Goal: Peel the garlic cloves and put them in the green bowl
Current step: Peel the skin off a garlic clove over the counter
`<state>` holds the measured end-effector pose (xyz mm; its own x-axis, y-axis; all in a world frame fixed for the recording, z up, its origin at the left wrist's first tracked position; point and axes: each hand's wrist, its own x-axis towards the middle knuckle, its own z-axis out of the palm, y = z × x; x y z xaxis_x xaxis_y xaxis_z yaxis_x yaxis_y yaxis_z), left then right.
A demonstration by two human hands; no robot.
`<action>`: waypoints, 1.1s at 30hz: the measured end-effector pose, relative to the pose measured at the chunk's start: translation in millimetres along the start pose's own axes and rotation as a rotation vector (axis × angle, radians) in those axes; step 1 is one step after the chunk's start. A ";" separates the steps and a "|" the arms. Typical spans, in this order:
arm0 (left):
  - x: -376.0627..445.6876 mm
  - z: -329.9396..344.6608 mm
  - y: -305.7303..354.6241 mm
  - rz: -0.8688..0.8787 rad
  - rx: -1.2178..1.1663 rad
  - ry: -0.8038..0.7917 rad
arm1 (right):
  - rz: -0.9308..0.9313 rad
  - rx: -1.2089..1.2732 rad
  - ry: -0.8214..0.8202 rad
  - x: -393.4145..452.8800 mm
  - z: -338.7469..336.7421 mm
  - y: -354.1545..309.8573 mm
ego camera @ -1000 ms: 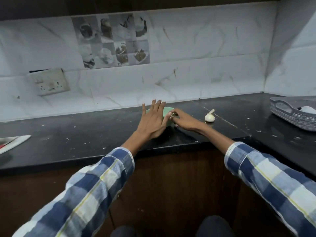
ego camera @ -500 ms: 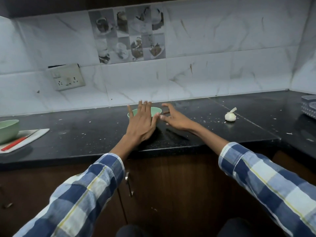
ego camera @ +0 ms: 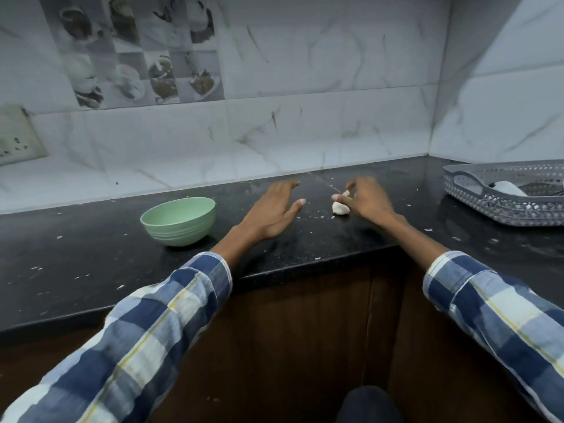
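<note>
garlic bulb (ego camera: pixel 340 207) sits right at the right hand (ego camera: pixel 367 201) fingertips (blurry, can't tell if it's gripping); left hand (ego camera: pixel 272 212) flat, fingers relaxed, between it and the green bowl (ego camera: pixel 179 221)

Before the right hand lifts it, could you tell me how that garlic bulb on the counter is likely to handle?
The garlic bulb looks small and rounded, so it is probably light and may roll if nudged. Its papery skin seems flaky, judging by white flecks on the counter. The right hand is reaching beside it; contact is blurred.

Home kitchen: black stone counter (ego camera: pixel 91 270), marble-look tiled backsplash (ego camera: pixel 305 117), wooden cabinets (ego camera: pixel 305 331).
</note>
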<state>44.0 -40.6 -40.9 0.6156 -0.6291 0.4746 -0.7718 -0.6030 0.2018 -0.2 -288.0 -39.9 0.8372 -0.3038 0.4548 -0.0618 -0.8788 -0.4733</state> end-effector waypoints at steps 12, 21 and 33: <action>39.0 20.1 -46.6 -0.209 -0.314 0.057 | -0.378 0.352 -0.368 46.8 66.9 -58.8; 29.5 19.5 -70.6 -0.247 -0.444 0.071 | -0.304 0.555 -0.264 63.3 100.7 -72.6; 25.8 24.5 -59.4 -0.272 -0.645 0.156 | -0.241 0.738 -0.433 54.0 100.0 -76.8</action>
<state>109.7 -33.0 -61.6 0.8067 -0.3913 0.4428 -0.5643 -0.2877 0.7738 104.1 -200.1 -54.5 0.9235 0.1561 0.3504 0.3835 -0.3941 -0.8352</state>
